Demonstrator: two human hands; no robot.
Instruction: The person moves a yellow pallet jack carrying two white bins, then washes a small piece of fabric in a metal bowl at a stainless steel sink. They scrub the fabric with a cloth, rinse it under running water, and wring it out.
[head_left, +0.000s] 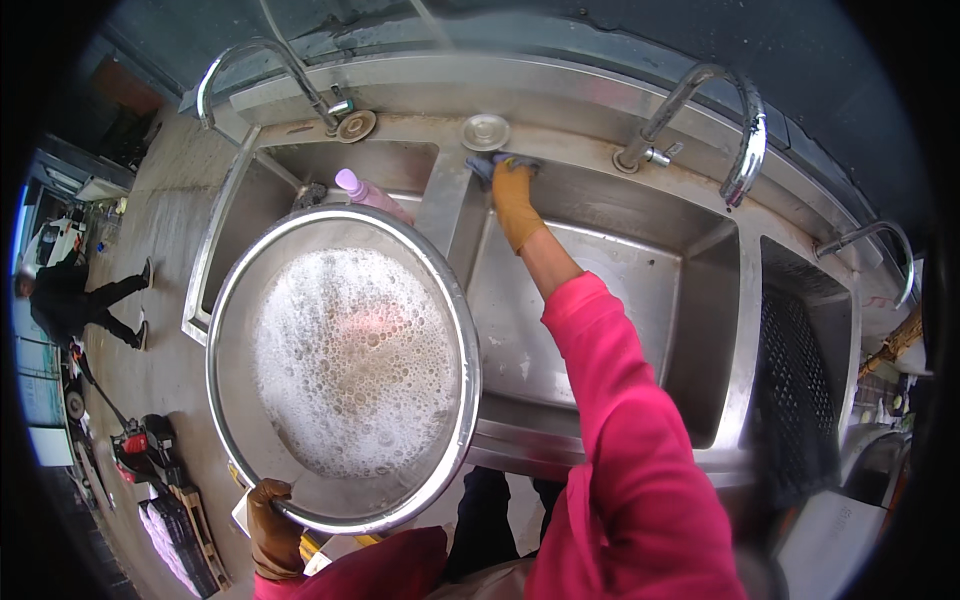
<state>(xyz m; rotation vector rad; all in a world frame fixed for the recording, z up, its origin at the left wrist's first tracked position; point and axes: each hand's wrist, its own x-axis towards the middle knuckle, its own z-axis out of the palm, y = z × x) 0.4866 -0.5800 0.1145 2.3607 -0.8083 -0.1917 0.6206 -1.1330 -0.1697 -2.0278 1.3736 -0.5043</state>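
Note:
A large round steel basin (232,350) stands at the left, holding foamy, bubbly water. My left hand (274,525), in a brownish-orange glove, grips its lower left rim. In a matching glove, my right hand (514,205) reaches to the far left corner of the middle sink (620,270). A bluish-grey cloth (480,168) is bunched under its fingers on the sink's edge. Just behind the cloth lies a round metal drain cover (486,132). A pink bottle (372,196) with a lilac cap leans beyond the basin, its lower part hidden.
Curved faucets rise behind the sinks, at the left (270,45) and right (745,130). Another sink at the right holds a black perforated mat (795,360). A person (80,300) walks on the concrete floor at far left, near a red and black pallet truck (145,447).

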